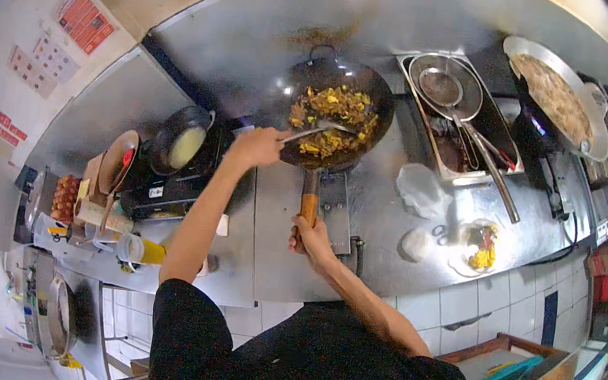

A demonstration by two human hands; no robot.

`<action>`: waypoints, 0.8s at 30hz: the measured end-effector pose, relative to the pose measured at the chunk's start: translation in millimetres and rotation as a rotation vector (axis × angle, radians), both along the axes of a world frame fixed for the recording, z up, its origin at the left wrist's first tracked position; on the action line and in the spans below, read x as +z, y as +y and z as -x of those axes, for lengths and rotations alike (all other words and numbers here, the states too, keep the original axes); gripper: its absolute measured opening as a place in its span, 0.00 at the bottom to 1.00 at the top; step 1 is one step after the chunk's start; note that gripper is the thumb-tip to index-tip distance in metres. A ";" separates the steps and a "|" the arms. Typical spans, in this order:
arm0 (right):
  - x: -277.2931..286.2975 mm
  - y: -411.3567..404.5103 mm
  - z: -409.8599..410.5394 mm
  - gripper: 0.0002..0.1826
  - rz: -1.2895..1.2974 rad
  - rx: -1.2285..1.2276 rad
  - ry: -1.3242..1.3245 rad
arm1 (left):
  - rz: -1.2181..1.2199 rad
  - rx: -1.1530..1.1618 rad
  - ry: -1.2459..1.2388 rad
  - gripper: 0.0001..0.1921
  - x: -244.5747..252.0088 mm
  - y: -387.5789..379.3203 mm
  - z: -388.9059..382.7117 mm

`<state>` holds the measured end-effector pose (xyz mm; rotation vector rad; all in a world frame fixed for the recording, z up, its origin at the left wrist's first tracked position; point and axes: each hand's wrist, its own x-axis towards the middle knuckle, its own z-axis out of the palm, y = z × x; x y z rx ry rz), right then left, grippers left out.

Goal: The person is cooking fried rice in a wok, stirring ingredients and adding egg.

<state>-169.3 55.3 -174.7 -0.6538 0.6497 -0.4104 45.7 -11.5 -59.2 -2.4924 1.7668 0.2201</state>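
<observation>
A dark wok (379,87) sits over a burner on the steel counter. Inside it lies a heap of browned food with yellow bits (336,104), spread over the bottom. My left hand (257,147) grips the handle of a metal spatula or ladle (318,129), whose head rests among the food. Below the wok, my right hand (311,239) is closed around its wooden handle (309,205). The spatula's head is partly covered by food, so its exact shape cannot be told.
Right of the wok stands a steel tray (460,180) with strainers (449,88) across it. Nearer lie a plastic bag (420,190) and a plate (457,264) with yellow food. A large pan (554,91) of liquid stands far right. Leftward, a black pan (169,136) sits on a stove (162,202).
</observation>
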 end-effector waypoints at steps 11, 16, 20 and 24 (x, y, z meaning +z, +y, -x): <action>-16.8 4.2 -8.3 0.09 0.002 -0.019 0.016 | -0.165 0.135 -0.208 0.21 6.4 53.1 15.0; -29.8 2.4 -13.6 0.09 0.013 -0.005 -0.057 | -0.096 0.099 -0.106 0.20 28.5 73.8 26.9; -8.0 -3.8 1.4 0.10 -0.033 0.007 0.000 | -0.123 0.047 -0.134 0.21 37.7 84.4 23.6; -35.3 6.8 -14.5 0.10 0.013 -0.014 -0.094 | -0.084 0.056 -0.049 0.21 6.1 33.6 22.5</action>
